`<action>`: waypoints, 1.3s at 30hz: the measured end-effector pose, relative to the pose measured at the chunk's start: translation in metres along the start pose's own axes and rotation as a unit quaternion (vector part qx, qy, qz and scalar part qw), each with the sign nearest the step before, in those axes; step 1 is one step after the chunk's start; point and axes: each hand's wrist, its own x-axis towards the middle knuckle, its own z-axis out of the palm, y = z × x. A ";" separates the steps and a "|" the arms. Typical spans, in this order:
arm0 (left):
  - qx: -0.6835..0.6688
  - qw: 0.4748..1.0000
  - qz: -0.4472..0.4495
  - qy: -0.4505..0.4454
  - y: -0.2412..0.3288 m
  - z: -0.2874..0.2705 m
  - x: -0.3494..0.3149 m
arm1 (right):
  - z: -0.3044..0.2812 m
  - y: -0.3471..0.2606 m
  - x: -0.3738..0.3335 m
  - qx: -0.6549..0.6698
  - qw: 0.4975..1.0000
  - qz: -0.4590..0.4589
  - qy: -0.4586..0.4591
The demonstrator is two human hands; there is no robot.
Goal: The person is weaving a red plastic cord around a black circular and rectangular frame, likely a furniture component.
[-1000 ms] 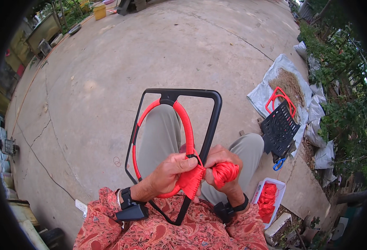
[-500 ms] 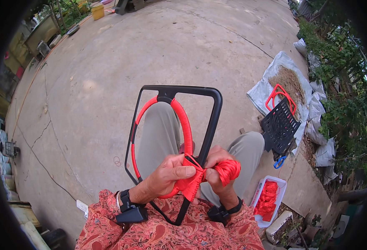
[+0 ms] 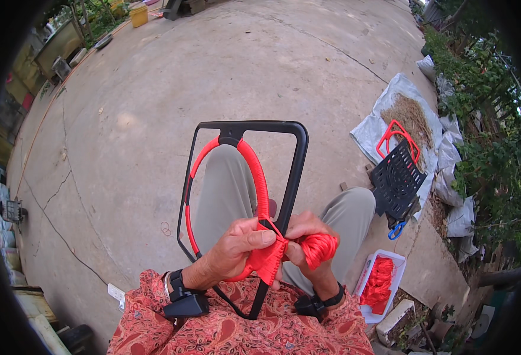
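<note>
A black rectangular frame (image 3: 299,160) with a ring inside it leans upright on my lap. Red ribbon (image 3: 253,163) is wound closely round most of the ring, leaving black gaps at a few joints. Low on the right side of the ring, my left hand (image 3: 246,239) pinches the ribbon wrapping with thumb on top. My right hand (image 3: 305,236) is closed round a bundle of red ribbon (image 3: 319,251), beside the frame's right bar. A strand crosses from the ring toward the right fingers. Some fingertips are hidden behind the wrapping.
To the right stands a white tray (image 3: 397,260) of red ribbon. Beyond it, a black slotted panel (image 3: 397,177) and a red frame (image 3: 414,145) lie by a pale sheet (image 3: 370,127) with dry plant matter. White sacks (image 3: 450,165) line the greenery. A yellow bucket (image 3: 138,15) stands far off.
The frame has shifted slightly left, its top most of all. Both hands have moved a little left with it, still holding the ribbon.
</note>
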 end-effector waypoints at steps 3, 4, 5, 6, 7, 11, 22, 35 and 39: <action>-0.001 1.000 -0.006 -0.003 0.000 -0.001 0.000 | -0.002 -0.003 0.002 0.002 1.000 -0.017 -0.020; 0.000 1.000 -0.005 -0.005 0.000 -0.002 -0.001 | -0.002 -0.004 0.004 0.002 0.999 -0.022 -0.029; 0.001 1.000 -0.005 -0.005 0.000 -0.002 -0.001 | -0.002 -0.006 0.006 0.003 0.999 -0.022 -0.028; 0.000 1.000 -0.006 -0.008 -0.001 -0.002 -0.001 | -0.001 -0.008 0.007 -0.002 0.999 -0.018 -0.035; -0.002 1.000 -0.006 -0.012 -0.002 -0.002 -0.001 | -0.002 -0.010 0.009 -0.006 0.999 -0.014 -0.042; -0.004 1.000 -0.004 -0.020 -0.002 -0.002 -0.002 | -0.003 -0.013 0.011 -0.007 0.998 -0.007 -0.061; 0.001 0.998 -0.003 -0.056 -0.003 -0.006 -0.003 | -0.009 -0.011 0.010 0.042 0.992 0.067 -0.102; -0.032 0.997 -0.015 -0.065 -0.003 -0.002 -0.001 | -0.016 -0.011 0.011 0.170 0.964 0.155 -0.137; -0.011 0.999 0.003 -0.039 -0.005 -0.003 -0.002 | -0.015 -0.028 0.016 0.098 0.970 0.184 -0.127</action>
